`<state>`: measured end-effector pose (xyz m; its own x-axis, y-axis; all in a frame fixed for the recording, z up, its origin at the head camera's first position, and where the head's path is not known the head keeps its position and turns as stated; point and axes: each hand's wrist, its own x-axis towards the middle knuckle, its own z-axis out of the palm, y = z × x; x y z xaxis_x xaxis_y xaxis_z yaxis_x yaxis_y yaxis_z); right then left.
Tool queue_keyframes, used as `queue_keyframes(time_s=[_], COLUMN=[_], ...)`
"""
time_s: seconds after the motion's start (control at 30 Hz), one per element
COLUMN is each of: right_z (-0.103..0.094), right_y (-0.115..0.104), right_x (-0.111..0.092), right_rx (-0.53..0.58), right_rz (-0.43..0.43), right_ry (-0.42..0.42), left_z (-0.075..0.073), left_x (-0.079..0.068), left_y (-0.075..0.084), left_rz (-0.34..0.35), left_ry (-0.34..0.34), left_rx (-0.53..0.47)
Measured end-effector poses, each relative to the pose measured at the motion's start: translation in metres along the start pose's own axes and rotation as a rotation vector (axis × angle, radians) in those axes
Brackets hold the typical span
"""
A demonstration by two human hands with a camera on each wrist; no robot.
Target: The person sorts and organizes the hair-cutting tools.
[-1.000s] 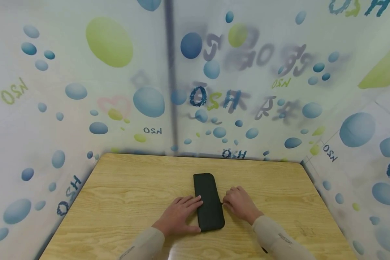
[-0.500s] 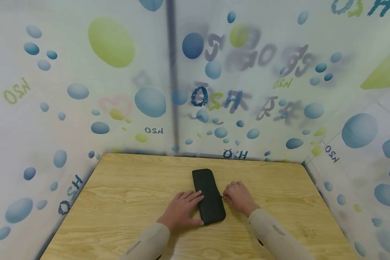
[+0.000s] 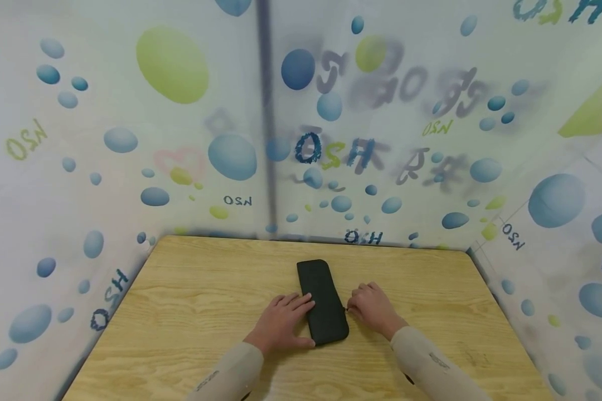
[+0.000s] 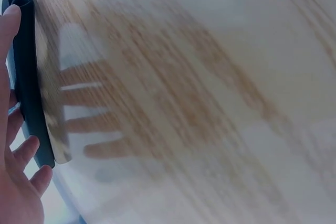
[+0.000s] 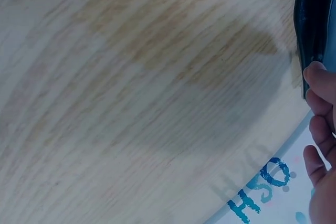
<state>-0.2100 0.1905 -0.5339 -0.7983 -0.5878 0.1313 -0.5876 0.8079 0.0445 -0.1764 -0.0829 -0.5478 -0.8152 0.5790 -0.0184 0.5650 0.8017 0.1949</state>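
A slim black zip case lies on the wooden table, its long side slanting slightly. My left hand rests along its left edge, fingertips on the top face and thumb at the near corner. In the left wrist view, the thumb presses one end of the case while the fingers spread along its side. On the opposite side, my right hand pinches the small dark zipper pull at the case's right edge. The right wrist view has the thumb and curled fingers at the case edge.
The light wooden table reaches back to a pale wall printed with blue and green bubbles and lettering. Similar side walls stand close to its left and right edges.
The case and both hands have shifted a little away from the body, and the case has turned slightly. Lately my right hand has moved slightly nearer and rightward with the zipper pull.
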Motion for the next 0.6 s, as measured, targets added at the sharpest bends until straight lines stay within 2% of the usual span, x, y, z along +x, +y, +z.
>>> queue_keyframes(time_s=[0.37,0.6], right_z=[-0.006,-0.007], right_y=[-0.004,-0.005], right_x=[-0.010,-0.013], right_rx=[0.032,0.033], right_rz=[-0.024,-0.037], right_ry=[-0.020,-0.034], left_z=[0.002,0.001], left_x=[0.002,0.002], left_y=[-0.004,-0.002], left_rz=[0.021,0.012], left_ry=[0.032,0.020], left_rx=[0.019,0.025])
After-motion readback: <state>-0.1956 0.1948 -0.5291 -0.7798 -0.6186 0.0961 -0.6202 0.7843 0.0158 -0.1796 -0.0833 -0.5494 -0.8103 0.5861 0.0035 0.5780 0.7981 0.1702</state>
